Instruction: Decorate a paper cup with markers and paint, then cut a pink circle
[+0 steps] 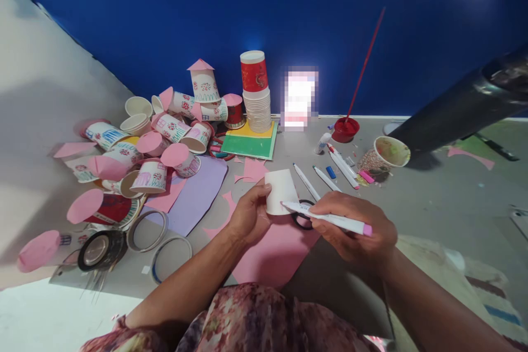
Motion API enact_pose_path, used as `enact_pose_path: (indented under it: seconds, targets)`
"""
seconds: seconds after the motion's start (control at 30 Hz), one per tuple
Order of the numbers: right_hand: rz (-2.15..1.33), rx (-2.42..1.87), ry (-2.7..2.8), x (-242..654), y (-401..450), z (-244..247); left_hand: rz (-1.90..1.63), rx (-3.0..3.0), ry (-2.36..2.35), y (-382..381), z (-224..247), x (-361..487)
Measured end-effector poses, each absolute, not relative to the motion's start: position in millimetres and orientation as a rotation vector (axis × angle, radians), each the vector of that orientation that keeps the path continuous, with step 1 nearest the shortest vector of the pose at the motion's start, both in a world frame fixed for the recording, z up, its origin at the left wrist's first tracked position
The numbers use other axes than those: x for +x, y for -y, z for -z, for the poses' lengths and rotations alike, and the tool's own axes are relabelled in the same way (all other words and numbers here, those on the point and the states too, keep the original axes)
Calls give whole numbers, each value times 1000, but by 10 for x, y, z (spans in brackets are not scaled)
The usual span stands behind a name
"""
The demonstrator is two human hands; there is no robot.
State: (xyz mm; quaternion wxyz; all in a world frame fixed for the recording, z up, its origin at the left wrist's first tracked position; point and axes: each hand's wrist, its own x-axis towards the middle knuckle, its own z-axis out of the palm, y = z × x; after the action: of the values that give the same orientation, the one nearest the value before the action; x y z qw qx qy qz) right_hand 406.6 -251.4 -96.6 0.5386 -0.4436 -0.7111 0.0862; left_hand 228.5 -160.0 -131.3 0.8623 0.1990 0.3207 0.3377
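My left hand [251,212] grips a plain white paper cup [281,190] by its left side, tilted above pink paper [268,258]. In my right hand [357,225] is a white marker [336,221] with a pink end, held like a pen. Its tip meets the cup's wall near the lower edge, where a small pink mark shows. Behind the marker, black scissor handles [303,221] are partly covered. Two more white markers [306,181] lie just beyond the cup, beside a blue cap [330,172].
Decorated paper cups with pink paper tops [150,175] crowd the left side. A cup stack [259,107] stands on a green and yellow pad [251,146] by the blue wall. To the right are a red dish [345,131], a stained cup [390,153] and a dark pipe [457,107].
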Motion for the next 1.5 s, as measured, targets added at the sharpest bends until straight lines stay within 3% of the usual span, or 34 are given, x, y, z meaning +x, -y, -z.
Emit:
enact_pose_path:
  seconds: [1.5]
  targets:
    - [-85, -1061, 1630, 4049, 2500, 971, -710, 401, -656, 1637, 1262, 2294]
